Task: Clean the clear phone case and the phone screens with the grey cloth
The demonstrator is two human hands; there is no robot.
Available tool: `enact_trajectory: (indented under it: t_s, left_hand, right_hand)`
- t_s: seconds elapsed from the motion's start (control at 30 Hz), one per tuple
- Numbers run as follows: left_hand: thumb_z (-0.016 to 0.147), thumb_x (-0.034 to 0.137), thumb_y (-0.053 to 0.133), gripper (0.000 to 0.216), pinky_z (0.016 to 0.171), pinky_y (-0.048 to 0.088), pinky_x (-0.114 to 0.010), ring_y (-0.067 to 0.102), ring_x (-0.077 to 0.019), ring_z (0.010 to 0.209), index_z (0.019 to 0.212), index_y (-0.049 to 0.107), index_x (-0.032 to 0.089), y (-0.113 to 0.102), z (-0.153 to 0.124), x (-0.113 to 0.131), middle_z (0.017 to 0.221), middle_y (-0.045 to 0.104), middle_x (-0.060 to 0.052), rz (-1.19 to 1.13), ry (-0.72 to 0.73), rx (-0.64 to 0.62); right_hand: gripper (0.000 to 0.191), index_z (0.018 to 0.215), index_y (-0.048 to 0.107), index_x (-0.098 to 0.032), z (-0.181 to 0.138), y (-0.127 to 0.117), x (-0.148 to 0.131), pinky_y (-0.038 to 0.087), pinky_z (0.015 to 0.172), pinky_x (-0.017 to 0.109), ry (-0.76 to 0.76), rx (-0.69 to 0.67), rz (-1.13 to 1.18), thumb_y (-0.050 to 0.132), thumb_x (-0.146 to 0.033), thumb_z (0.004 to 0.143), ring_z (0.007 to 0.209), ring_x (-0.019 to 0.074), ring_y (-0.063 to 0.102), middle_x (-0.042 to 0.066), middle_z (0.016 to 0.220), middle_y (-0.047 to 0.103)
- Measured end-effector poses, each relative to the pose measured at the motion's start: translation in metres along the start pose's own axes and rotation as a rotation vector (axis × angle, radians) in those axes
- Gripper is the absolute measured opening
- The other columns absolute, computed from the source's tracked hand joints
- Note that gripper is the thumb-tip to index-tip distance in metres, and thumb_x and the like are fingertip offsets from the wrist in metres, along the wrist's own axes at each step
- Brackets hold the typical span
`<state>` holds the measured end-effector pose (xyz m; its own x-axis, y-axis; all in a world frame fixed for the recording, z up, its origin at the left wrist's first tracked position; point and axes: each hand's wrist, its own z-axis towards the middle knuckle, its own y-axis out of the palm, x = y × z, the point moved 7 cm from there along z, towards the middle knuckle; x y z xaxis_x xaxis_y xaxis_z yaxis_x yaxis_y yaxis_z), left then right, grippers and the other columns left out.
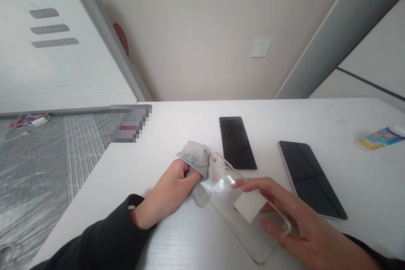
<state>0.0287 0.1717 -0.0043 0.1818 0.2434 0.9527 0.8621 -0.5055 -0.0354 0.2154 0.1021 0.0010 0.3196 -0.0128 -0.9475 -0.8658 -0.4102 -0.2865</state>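
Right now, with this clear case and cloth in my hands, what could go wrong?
The case is close to the phone beyond it and might bump it. Your right hand, near the pink-edged device, could nudge that. The cloth in your left hand might catch on the case's edge.

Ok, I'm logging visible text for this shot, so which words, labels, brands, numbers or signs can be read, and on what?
None can be read for certain.
Cloth: blue print, too small and blurred to read.
Bottle: colourful label, too blurred to read.
Case: pinkish marks, no legible lettering.
Pixelated patch: nothing legible.
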Motion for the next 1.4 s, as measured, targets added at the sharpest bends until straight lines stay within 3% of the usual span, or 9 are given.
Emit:
enact_trajectory:
  t_s: [0.1,0.27,0.47,0.67,0.77,0.9,1.0,1.2,1.4]
  left_hand:
    - [0.091,0.028,0.052,0.024,0.066,0.046,-0.027,0.058,-0.0157,0.066,0.068,0.057,0.021,-0.005,0.000,0.015,0.067,0.062,0.002,0.259,0.119,0.045]
    - [0.089,0.019,0.044,0.026,0.067,0.041,-0.028,0.052,-0.0153,0.065,0.063,0.048,0.022,-0.007,-0.002,0.022,0.066,0.057,0.003,0.575,0.201,0.116]
    - [0.090,0.017,0.046,0.025,0.101,0.045,-0.040,0.064,-0.0253,0.104,0.105,0.065,0.020,0.003,-0.010,0.027,0.107,0.071,-0.006,0.552,0.282,0.029]
    - [0.096,0.023,0.050,0.038,0.109,0.044,-0.043,0.062,-0.0299,0.124,0.133,0.058,0.020,0.014,-0.019,0.028,0.137,0.065,-0.011,0.539,0.329,-0.103]
    - [0.096,0.037,0.063,0.055,0.096,0.051,-0.039,0.069,-0.0268,0.106,0.147,0.047,0.023,0.009,-0.016,0.022,0.120,0.073,-0.009,0.523,0.242,-0.038]
    - [0.097,0.046,0.060,0.028,0.057,0.050,-0.025,0.063,-0.0155,0.056,0.097,0.063,0.019,0.012,-0.012,0.007,0.069,0.069,0.000,0.296,0.058,-0.121]
    - [0.102,0.052,0.049,0.038,0.051,0.046,-0.022,0.061,-0.0122,0.052,0.085,0.057,0.019,0.014,-0.012,0.006,0.070,0.069,-0.001,0.146,0.059,-0.170]
    - [0.097,0.041,0.063,0.028,0.079,0.053,-0.027,0.069,-0.0189,0.092,0.114,0.067,0.019,0.001,-0.009,0.011,0.106,0.075,-0.006,0.064,0.096,-0.068]
    - [0.101,0.033,0.058,0.037,0.078,0.052,-0.025,0.070,-0.0185,0.101,0.138,0.058,0.026,-0.018,-0.023,0.033,0.131,0.071,-0.005,0.507,0.420,0.268]
  right_hand:
    - [0.052,0.139,0.059,-0.036,-0.005,0.010,0.002,0.056,0.101,0.047,0.073,-0.146,0.135,0.062,-0.022,0.088,0.108,0.0262,0.071,0.007,0.139,0.064]
    - [0.043,0.137,0.057,-0.033,-0.006,0.013,0.008,0.062,0.086,0.040,0.094,-0.153,0.315,0.060,-0.035,0.094,0.101,0.0247,0.072,0.010,0.144,0.058]
    - [0.048,0.136,0.047,-0.031,0.001,0.017,0.007,0.062,0.078,0.038,0.170,-0.104,0.315,0.064,-0.036,0.091,0.082,0.0183,0.074,0.010,0.134,0.062]
    - [0.053,0.142,0.040,-0.031,-0.001,0.020,0.003,0.062,0.086,0.040,0.138,-0.141,0.291,0.061,-0.034,0.094,0.084,0.0183,0.075,0.011,0.136,0.064]
    - [0.052,0.143,0.041,-0.033,-0.004,0.020,0.003,0.062,0.088,0.041,0.117,-0.140,0.257,0.060,-0.033,0.095,0.088,0.0198,0.075,0.010,0.132,0.067]
    - [0.052,0.144,0.044,-0.032,-0.005,0.022,0.006,0.061,0.091,0.043,0.156,-0.159,0.224,0.060,-0.041,0.096,0.090,0.0224,0.076,0.011,0.131,0.069]
    - [0.055,0.146,0.042,-0.032,-0.005,0.017,0.013,0.062,0.090,0.044,0.191,-0.097,0.244,0.059,-0.049,0.097,0.087,0.0219,0.076,0.014,0.142,0.063]
    - [0.055,0.144,0.046,-0.031,-0.006,0.009,0.022,0.061,0.094,0.044,0.207,0.015,0.283,0.059,-0.056,0.097,0.091,0.0224,0.077,0.014,0.144,0.061]
    - [0.060,0.150,0.046,-0.032,0.006,0.003,0.024,0.059,0.097,0.038,0.168,0.073,0.377,0.065,-0.051,0.096,0.101,0.0202,0.075,0.009,0.142,0.065]
